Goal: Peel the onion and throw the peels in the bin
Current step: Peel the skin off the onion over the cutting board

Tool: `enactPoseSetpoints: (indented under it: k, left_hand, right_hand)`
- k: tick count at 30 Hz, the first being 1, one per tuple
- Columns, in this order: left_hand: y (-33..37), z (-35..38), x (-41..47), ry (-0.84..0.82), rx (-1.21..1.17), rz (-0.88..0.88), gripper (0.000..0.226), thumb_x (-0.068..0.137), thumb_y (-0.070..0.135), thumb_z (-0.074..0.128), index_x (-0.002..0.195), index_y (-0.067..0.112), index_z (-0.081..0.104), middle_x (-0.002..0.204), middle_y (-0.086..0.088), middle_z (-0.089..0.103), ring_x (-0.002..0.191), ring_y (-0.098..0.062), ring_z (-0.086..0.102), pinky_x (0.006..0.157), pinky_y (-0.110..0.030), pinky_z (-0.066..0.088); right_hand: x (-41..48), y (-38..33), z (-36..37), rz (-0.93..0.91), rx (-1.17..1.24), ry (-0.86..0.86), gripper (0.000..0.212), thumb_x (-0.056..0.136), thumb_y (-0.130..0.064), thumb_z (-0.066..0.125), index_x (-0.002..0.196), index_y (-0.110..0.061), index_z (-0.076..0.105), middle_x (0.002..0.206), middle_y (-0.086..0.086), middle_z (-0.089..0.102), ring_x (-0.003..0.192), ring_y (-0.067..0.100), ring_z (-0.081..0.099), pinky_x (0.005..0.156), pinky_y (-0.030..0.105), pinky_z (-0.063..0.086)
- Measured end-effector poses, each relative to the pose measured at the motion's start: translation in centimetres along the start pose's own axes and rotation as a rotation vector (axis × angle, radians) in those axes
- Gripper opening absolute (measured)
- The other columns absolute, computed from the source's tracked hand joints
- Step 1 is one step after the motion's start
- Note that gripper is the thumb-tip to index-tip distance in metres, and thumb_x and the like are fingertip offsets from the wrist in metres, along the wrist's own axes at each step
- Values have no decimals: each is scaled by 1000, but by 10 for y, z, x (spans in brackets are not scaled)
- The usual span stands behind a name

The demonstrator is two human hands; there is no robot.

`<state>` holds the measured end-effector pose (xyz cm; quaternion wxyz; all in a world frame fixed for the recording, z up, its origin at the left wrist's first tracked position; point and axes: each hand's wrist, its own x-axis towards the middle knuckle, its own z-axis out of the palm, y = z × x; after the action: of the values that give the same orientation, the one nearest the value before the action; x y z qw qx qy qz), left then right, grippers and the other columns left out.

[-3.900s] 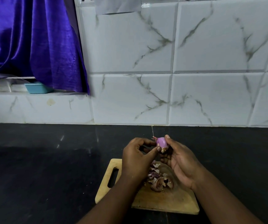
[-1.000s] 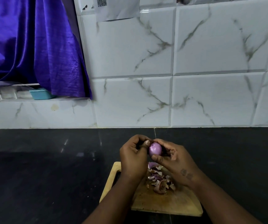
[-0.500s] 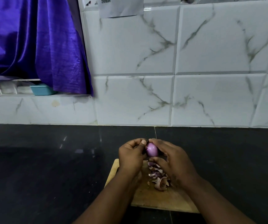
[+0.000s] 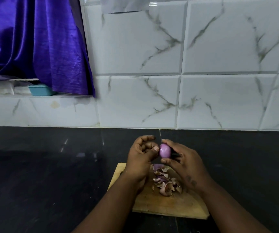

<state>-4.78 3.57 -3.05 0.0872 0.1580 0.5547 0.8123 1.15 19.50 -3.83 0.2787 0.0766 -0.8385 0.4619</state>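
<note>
Since half a second ago the left thumb has slid to the left side of the onion (image 4: 165, 150), and the onion now shows a smooth, pale purple face. It is held in the air above the far end of the cutting board (image 4: 169, 206). The right hand (image 4: 185, 165) pinches it between one finger on top and the thumb below. The left hand (image 4: 140, 157) has its fingers curled in, and only its thumb tip touches the onion. A small heap of peels (image 4: 165, 180) lies on the board, under and between the two hands. The board rests on a black counter (image 4: 42, 174). Behind stands a white tiled wall (image 4: 219, 98). At the far left a purple curtain (image 4: 34, 44) hangs over a ledge, beside a small blue container (image 4: 40, 90).
</note>
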Motion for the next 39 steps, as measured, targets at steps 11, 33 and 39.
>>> enactPoseSetpoints:
  k: [11, 33, 39]
  left_hand:
    - [4, -17, 8, -171, 91, 4, 41, 94, -8, 68, 130, 12, 66, 85, -5, 69, 88, -22, 69, 93, -40, 60]
    - [8, 4, -19, -242, 395, 169, 64, 94, -4, 70, 146, 29, 55, 89, -1, 72, 80, -6, 69, 78, -22, 59]
    - [4, -4, -17, 19, 620, 222, 21, 105, 25, 61, 95, 26, 79, 71, 7, 70, 63, -4, 63, 54, -15, 49]
  right_hand:
    - [-3, -5, -4, -11, -62, -48, 63, 83, -17, 83, 141, -28, 60, 131, -14, 67, 119, 1, 65, 99, 29, 57]
    - [10, 3, -16, 236, -171, 273, 51, 81, -16, 84, 129, -16, 68, 119, -1, 73, 111, 16, 67, 93, 29, 52]
    - [2, -5, 10, 319, 40, 183, 37, 70, -20, 93, 97, -36, 72, 96, -12, 76, 92, 5, 72, 85, 31, 61]
